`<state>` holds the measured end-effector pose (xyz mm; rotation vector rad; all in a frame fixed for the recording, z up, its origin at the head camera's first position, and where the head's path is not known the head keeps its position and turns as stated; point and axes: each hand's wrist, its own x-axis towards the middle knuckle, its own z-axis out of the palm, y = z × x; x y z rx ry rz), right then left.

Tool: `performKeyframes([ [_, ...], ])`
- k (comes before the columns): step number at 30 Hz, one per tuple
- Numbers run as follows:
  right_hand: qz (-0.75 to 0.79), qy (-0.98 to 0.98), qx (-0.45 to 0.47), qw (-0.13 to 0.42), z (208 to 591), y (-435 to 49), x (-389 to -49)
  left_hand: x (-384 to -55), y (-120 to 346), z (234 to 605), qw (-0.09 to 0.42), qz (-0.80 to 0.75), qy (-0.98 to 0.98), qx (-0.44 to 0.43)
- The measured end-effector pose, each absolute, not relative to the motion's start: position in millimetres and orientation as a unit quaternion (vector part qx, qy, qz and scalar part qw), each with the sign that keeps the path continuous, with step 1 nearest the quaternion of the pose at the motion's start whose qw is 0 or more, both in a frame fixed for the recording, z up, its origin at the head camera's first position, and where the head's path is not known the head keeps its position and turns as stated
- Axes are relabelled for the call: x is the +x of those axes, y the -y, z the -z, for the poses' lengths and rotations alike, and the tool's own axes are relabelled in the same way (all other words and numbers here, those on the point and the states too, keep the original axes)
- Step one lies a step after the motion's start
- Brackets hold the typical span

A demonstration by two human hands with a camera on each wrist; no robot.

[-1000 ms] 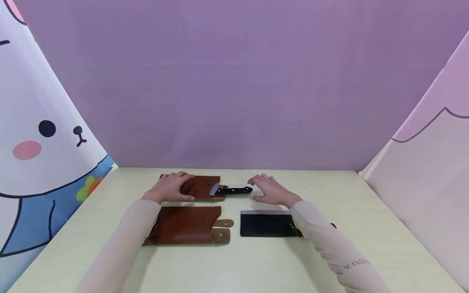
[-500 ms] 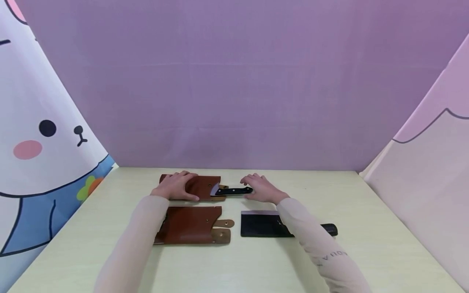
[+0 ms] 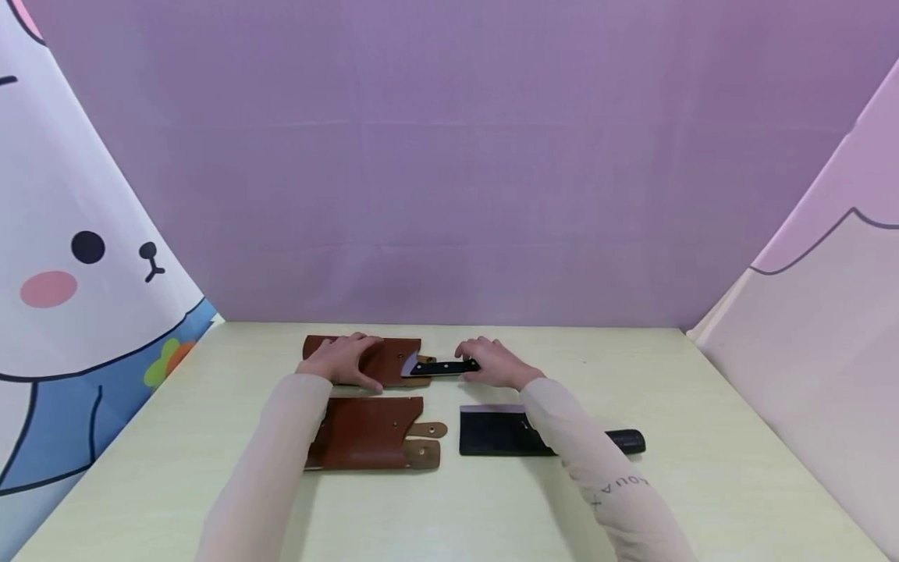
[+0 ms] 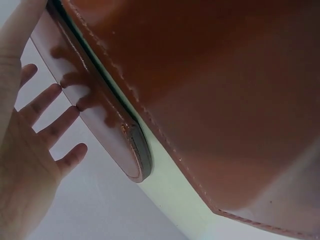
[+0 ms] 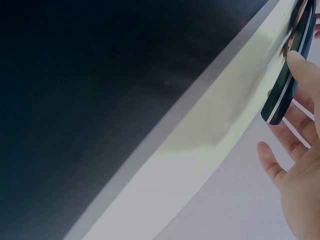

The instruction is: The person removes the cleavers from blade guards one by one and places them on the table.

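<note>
A knife with a black riveted handle (image 3: 444,368) sits in the far brown leather sheath (image 3: 395,355), only its handle end and a bit of blade showing. My left hand (image 3: 339,361) hovers at the sheath's left part, fingers spread along its far side in the left wrist view, thumb at its near edge. At the handle's right end is my right hand (image 3: 495,365). In the right wrist view, its thumb overlaps the handle (image 5: 281,97) while the fingers lie loosely extended on the other side; firm contact is hard to tell.
Nearer on the pale table (image 3: 449,515) lies a second brown sheath (image 3: 372,433) with strap tabs. To its right is a cleaver (image 3: 492,433) with a dark blade, partly under my right forearm. A purple backdrop (image 3: 449,172) stands behind the table.
My left hand has moved slightly right along the far sheath. The right hand has moved left, until its fingers came around the end of the knife handle. Sheaths and cleaver stay put.
</note>
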<state>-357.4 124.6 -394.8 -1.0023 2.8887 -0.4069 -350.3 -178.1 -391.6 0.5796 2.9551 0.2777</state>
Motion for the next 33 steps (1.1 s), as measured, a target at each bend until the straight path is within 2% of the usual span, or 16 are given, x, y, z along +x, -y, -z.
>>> performKeyframes([
  [15,0.130,-0.933,-0.334,0.037,397.5,-118.5,-356.9,-353.1,174.9,390.6,0.059,-0.069,-0.976,0.200],
  [33,0.130,-0.927,-0.350,0.039,401.8,-117.3,-357.3,-359.0,178.7,396.5,0.084,-0.058,-0.973,0.208],
])
